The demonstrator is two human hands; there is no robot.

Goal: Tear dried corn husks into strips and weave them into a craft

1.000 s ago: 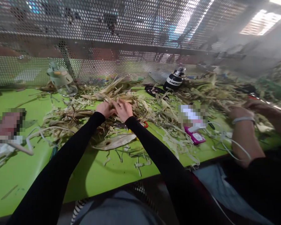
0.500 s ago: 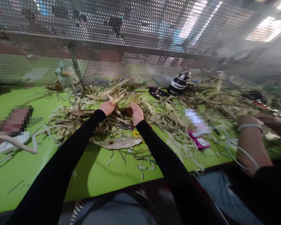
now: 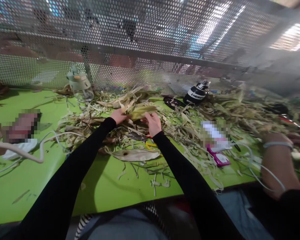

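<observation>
Both my hands are over a pile of dry corn husks (image 3: 75, 124) on the green table (image 3: 112, 186). My left hand (image 3: 118, 116) is closed on a pale husk (image 3: 125, 107). Just to its right, my right hand (image 3: 153, 123) has its fingers pinched on the edge of a greenish husk (image 3: 142, 112) that spans the gap between the hands. Scissors or pliers with red and yellow handles (image 3: 150, 144) lie below my right hand, partly covered by scraps. A long flat husk with a dark spot (image 3: 137, 155) rests nearer the table's front edge.
A clear bottle (image 3: 81, 85) and a black bottle (image 3: 196, 93) stand before a perforated metal screen (image 3: 145, 43). At left lie a blurred phone (image 3: 23, 126) and white cables; at right, a pink device (image 3: 218, 157) and another person's arm (image 3: 277, 163).
The view has shifted, so the table items appear slightly farther right. My right hand has turned a little and moved away from my left, with the greenish husk more stretched out between them.
</observation>
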